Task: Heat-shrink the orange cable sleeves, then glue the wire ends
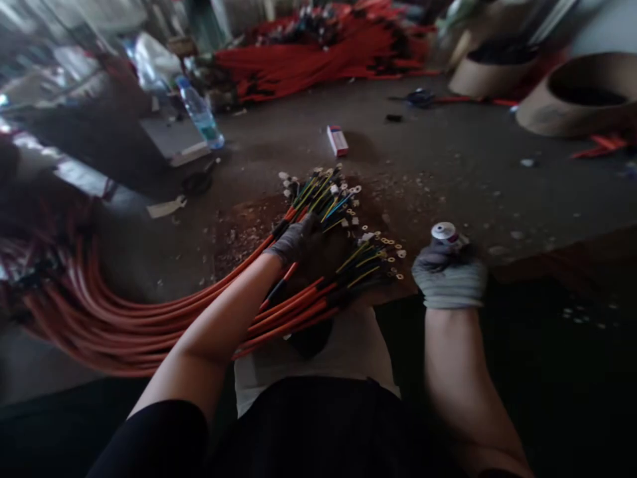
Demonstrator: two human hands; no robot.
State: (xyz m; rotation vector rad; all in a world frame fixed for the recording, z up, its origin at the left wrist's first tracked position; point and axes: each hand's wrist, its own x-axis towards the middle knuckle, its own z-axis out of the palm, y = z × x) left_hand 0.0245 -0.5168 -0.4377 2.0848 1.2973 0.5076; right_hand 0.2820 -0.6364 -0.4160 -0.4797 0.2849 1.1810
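Thick orange cables [164,305] curve across the table from the left, their stripped ends fanning out into thin yellow, green and blue wires [331,199] with white connectors and ring terminals. My left hand [297,239], in a grey glove, closes over the upper cables just behind those wires; its fingertips are partly hidden. A second group of cable ends [365,262] lies nearer to me, on the right. Off to the right, my gloved right hand [449,273] is wrapped round a small tube [444,231] with a pale round top, held upright and apart from the cables.
A small red-and-white box [338,141] stands beyond the wires. Back left is a plastic bottle [202,116]. A heap of red cables [328,56] lies at the back, with round cardboard tubs [542,109] at right. Small scraps [413,189] litter the tabletop.
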